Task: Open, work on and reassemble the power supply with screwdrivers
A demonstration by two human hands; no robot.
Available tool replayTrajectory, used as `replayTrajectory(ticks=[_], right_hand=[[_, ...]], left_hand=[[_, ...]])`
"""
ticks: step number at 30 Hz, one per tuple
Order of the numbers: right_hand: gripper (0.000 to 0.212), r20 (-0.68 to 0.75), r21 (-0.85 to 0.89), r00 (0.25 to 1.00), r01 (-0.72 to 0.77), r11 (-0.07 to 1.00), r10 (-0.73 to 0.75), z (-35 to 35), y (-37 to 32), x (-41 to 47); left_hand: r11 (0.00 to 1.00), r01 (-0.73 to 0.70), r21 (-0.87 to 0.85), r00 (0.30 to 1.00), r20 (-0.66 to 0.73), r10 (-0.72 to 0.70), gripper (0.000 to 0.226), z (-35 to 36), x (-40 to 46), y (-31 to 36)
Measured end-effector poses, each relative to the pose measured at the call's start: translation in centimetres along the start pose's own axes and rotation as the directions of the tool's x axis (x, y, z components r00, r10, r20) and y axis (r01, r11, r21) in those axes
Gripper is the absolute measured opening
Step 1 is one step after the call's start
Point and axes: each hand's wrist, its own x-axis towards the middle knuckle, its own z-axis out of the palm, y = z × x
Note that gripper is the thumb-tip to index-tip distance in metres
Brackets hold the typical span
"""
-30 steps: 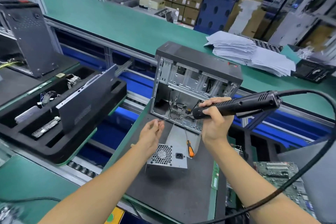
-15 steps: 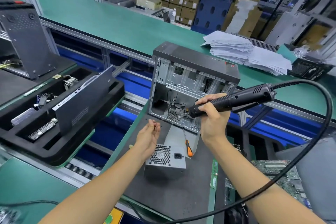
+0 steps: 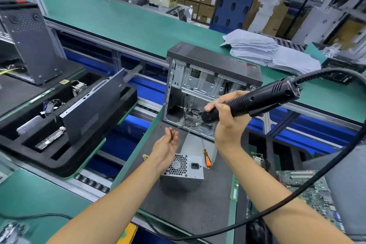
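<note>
A: Where is the power supply [image 3: 183,171] at this moment?

B: It lies on the dark mat [image 3: 190,210], near the person, with its fan grille and socket turned toward the camera. Just behind it stands the open computer case [image 3: 208,87], upright, with its open side facing the camera.

A: And the hands of the person?

B: The right hand [image 3: 224,123] is wrapped firmly around the black electric screwdriver [image 3: 255,99]. The bit points left and down, toward the left hand [image 3: 167,144]. A thick cable [image 3: 297,190] runs from the back end of the tool.

A: Is the left hand holding something?

B: Its palm is turned up and the fingers are loosely curled. If a small screw is pinched there, it cannot be told.

A: Any other tool?

B: A manual screwdriver [image 3: 206,154] with an orange and black handle lies on the grey metal sheet [image 3: 195,144], just to the right of the power supply.
</note>
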Motion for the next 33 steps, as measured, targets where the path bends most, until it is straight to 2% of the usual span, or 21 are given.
replayTrajectory(ticks=[5, 8, 9, 11, 13, 14, 15, 17, 18, 20, 23, 28, 33], right_hand=[[0.038, 0.051, 0.058, 0.998, 0.032, 0.998, -0.035, 0.1, -0.1, -0.3], [0.035, 0.06, 0.038, 0.998, 0.029, 0.999, -0.031, -0.1, -0.2, 0.0], [0.036, 0.056, 0.027, 0.998, 0.03, 0.999, -0.031, -0.3, -0.3, 0.2], [0.04, 0.045, -0.023, 0.998, 0.035, 0.999, -0.034, -0.7, -0.7, 0.6], [0.041, 0.042, -0.038, 0.999, 0.008, 0.999, -0.006, -1.1, -1.0, 0.7], [0.038, 0.04, -0.009, 0.999, -0.026, 1.0, 0.026, -1.4, -1.2, 0.6], [0.035, 0.039, 0.015, 0.997, -0.06, 0.998, 0.059, -1.6, -1.3, 0.6], [0.03, 0.042, 0.025, 0.994, -0.105, 0.994, 0.104, -2.2, -1.3, 0.4], [0.028, 0.048, 0.022, 0.992, -0.116, 0.993, 0.115, -2.4, -1.3, 0.3], [0.032, 0.073, 0.004, 0.99, -0.124, 0.992, 0.123, -2.6, -1.3, 0.1], [0.036, 0.108, -0.004, 0.986, -0.13, 0.992, 0.13, -2.6, -1.3, 0.0], [0.02, 0.098, 0.008, 0.975, -0.2, 0.98, 0.198, -2.8, -0.3, -0.4], [0.019, 0.092, 0.002, 0.97, -0.225, 0.974, 0.223, -2.9, 0.4, -0.7]], left_hand=[[0.998, -0.005, 0.061, 1.0, 0.015, 0.004, 0.058, -0.3, -0.1, 0.0], [0.977, 0.047, 0.208, 0.998, 0.033, -0.055, 0.083, -0.8, -0.5, 0.3], [0.959, 0.033, 0.283, 0.999, 0.008, -0.036, 0.083, -0.9, -0.6, 0.4], [0.873, -0.074, 0.483, 0.991, -0.063, 0.118, 0.068, -1.1, -0.6, 0.5], [0.657, -0.227, 0.719, 0.942, -0.008, 0.334, 0.039, -1.7, -0.7, 0.6], [0.5, -0.306, 0.81, 0.91, 0.094, 0.404, 0.023, -2.2, -0.6, 0.7], [0.338, -0.375, 0.863, 0.885, 0.226, 0.406, 0.013, -2.6, -0.7, 0.9], [0.049, -0.475, 0.878, 0.852, 0.446, 0.276, 0.025, -3.1, -1.0, 1.2], [-0.029, -0.504, 0.863, 0.843, 0.499, 0.199, 0.031, -3.1, -1.2, 1.2], [-0.116, -0.561, 0.82, 0.816, 0.571, 0.09, 0.031, -2.7, -1.3, 0.9], [-0.149, -0.608, 0.78, 0.787, 0.617, 0.013, 0.019, -2.1, -0.8, 0.2], [-0.149, -0.55, 0.822, 0.835, 0.545, -0.077, 0.016, -1.8, 0.1, -0.6], [-0.194, -0.542, 0.818, 0.84, 0.531, -0.107, 0.015, -2.4, 0.4, -0.7]])
